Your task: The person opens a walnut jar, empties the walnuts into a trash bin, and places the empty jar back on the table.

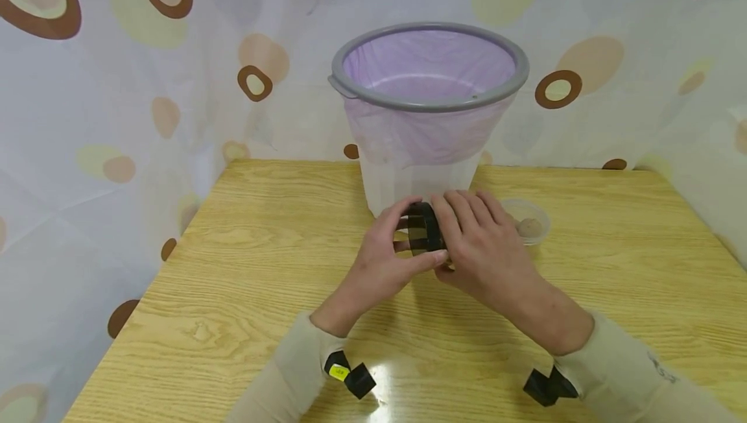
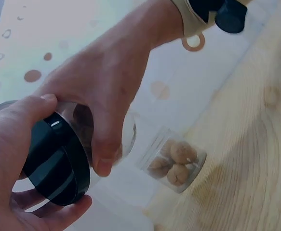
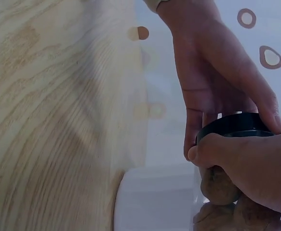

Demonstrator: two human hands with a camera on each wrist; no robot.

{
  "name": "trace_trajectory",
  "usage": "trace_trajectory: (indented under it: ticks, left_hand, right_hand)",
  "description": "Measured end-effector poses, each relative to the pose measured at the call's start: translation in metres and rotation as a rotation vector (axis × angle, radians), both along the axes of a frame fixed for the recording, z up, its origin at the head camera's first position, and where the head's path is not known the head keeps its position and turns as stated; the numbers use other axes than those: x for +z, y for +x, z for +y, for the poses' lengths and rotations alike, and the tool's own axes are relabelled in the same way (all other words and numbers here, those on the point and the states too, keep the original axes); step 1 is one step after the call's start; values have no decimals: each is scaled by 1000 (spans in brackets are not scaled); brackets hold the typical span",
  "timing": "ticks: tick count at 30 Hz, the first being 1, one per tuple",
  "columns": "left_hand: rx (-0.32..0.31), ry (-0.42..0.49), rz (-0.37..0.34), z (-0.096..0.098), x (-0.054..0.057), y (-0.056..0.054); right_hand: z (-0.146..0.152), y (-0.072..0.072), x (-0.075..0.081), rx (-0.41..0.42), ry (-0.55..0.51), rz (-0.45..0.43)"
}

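fingers of the left hand [image 1: 380,261] are curved wide round the black lid [image 1: 432,226], thumb and fingertips at its edge, while the right hand [image 1: 489,254] is wrapped over the clear jar [image 3: 239,211] just beside it, gripping the body. the jar lies tipped on its side between the two hands, in front of the lined bin [image 1: 420,181], with round brown lumps [image 3: 220,186] showing inside (walnuts, maybe, but i can't be sure). a small clear tub [image 1: 515,208] with similar lumps sits on the table [image 1: 262,241] by the bin, just beyond the right hand. the step in hand looks to be working the lid, though whether it's being loosened or tightened i can't tell. as i judge it, the next move calls for a twist of the left hand against a firm right grip, with the jar's mouth kept high enough that nothing rolls out if the lid comes free.
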State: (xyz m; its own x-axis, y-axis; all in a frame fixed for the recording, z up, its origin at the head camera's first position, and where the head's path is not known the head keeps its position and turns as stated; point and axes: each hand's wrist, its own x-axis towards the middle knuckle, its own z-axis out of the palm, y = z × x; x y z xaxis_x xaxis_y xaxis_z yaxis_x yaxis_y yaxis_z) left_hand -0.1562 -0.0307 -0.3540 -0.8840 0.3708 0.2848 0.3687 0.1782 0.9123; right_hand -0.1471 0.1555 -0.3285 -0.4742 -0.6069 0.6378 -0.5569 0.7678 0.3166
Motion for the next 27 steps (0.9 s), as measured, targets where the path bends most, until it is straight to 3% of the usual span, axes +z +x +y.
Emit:
trace_trajectory:
  ticks: [7,12,21,27]
  left_hand:
    - [63,-184,112,3,-1,1]
    - [89,-229,119,6,-3,3]
    - [121,-121,70,13,-9,6]
    - [175,-86,118,21,-14,6]
  right_hand:
    - [0,2,-2,5,-42,-41]
    - [0,3,-5,-5,-45,-61]
    - [-4,3,-9,-7,-41,-71]
    - [-8,3,-16,-18,-63,-40]
